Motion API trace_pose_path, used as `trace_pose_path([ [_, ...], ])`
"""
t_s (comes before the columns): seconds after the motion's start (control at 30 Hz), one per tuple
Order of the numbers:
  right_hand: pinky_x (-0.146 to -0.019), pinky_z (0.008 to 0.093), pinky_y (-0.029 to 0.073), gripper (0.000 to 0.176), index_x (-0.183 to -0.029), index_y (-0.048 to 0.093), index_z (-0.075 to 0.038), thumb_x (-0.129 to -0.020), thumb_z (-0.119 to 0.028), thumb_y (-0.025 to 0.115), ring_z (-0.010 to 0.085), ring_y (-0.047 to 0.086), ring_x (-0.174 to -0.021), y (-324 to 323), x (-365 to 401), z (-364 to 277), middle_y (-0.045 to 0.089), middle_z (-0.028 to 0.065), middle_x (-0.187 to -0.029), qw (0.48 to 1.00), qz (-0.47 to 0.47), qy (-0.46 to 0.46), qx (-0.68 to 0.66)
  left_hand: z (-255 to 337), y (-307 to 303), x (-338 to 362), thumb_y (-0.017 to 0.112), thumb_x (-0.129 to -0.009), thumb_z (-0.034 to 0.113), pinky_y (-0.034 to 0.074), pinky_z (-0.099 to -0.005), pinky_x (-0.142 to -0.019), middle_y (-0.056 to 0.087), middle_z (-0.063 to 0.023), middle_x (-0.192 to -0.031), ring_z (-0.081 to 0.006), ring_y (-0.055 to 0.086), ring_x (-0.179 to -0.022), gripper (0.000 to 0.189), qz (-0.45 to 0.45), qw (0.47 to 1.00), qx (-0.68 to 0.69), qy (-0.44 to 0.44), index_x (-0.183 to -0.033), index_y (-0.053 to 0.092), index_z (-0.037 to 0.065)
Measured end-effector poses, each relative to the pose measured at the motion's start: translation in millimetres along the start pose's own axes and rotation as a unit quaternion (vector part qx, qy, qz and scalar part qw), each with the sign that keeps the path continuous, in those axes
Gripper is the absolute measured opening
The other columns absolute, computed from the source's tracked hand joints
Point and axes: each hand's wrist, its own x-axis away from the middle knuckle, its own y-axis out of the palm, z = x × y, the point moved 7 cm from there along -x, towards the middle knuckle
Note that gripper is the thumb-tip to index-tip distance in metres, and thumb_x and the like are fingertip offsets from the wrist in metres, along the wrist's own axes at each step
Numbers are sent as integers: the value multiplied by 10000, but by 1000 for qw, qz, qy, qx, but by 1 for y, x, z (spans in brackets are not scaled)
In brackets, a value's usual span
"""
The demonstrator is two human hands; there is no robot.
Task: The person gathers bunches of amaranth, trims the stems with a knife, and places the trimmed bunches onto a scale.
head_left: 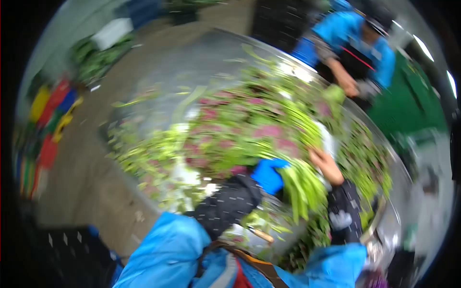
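Observation:
On a metal table (216, 45) lies a big heap of leafy greens (254, 110) with green and purplish-red leaves. My left hand (269, 175), in a blue glove, is closed round a bunch of greens whose pale green stems (302, 187) point toward me. At the right side of those stems is my bare right hand (326, 165), its fingers bent against them; motion blur hides what they grip. A knife-like tool with a wooden handle (260, 234) lies near the table's front edge, below my left forearm.
Across the table a person in blue (353, 48) leans over its far edge, hands together. More leaves (144, 158) lie at the left, and another pile (362, 158) at the right. Green crates (408, 101) stand at the far right, colourful bags (53, 115) at the left.

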Motion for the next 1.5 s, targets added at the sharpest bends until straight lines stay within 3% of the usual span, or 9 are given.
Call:
trace_pose_path([
  [0.03,-971,340,386,544,-1285,455,34,-958,-401,436,214,501,-1142,23,3,12,546,127,-1244,988,-10,35,152,8,9,8,483,-826,87,345,-418,-1049,531,-212,-1236,-333,496,-1163,428,-32,995,-41,85,-1222,477,-76],
  [0.23,-851,411,505,716,-1304,370,4,-755,-317,698,284,590,-1004,145,98,-71,571,156,-1122,838,-145,85,-519,-3,25,83,515,-693,9,391,-404,-1009,551,-188,-1230,-308,536,-1126,608,76,991,-76,81,-1297,449,-34],
  [0.47,-818,392,508,663,-1271,360,-18,-716,-137,703,261,619,-904,278,148,-36,570,155,-1091,867,-231,151,-414,-9,-80,183,500,-654,101,438,-313,-887,627,-141,-1090,-237,591,-945,430,175,917,-319,164,-1050,608,-30],
  [0.7,-879,401,481,786,-1432,160,-80,-825,-125,657,282,608,-903,338,161,-27,500,242,-1236,900,-327,127,-258,-3,65,242,475,-599,82,395,-331,-969,564,-162,-1210,-267,563,-1027,665,206,959,-155,119,-1249,487,-59],
  [0.8,-639,422,514,195,-977,598,-58,-797,-62,673,227,598,-791,317,147,-116,607,160,-803,893,-137,78,-421,13,74,257,483,-591,75,374,-357,-1014,530,-179,-1259,-282,539,-1108,721,152,974,-115,121,-1301,441,-44],
  [1.1,-714,282,492,423,-1034,585,-2,-651,-105,734,117,593,-782,365,-22,-265,641,46,-883,945,-89,-151,-278,203,139,336,507,-716,78,319,-450,-1069,506,-218,-1279,-356,487,-1184,637,98,953,-255,133,-1330,393,-43],
  [1.37,-751,287,488,394,-1092,549,-14,-725,-57,687,148,595,-846,541,-121,-224,623,57,-946,863,-132,226,-431,294,-63,442,531,-923,191,445,-372,-966,565,-145,-1212,-262,563,-1091,394,331,905,-260,53,-1274,473,20],
  [1.4,-795,316,502,340,-1125,539,-20,-820,-132,637,180,613,-899,550,-118,-227,624,77,-1019,864,-178,235,-407,298,-21,447,550,-893,145,501,-369,-877,635,-129,-1068,-241,626,-960,296,203,747,-624,107,-1158,558,13],
  [1.5,-857,361,507,354,-1176,519,-25,-898,-240,570,207,620,-965,551,-103,-207,617,102,-1094,718,-104,263,-636,288,-42,461,573,-864,126,516,-387,-847,654,-137,-1009,-253,642,-916,285,392,897,-197,46,-1124,580,8],
])
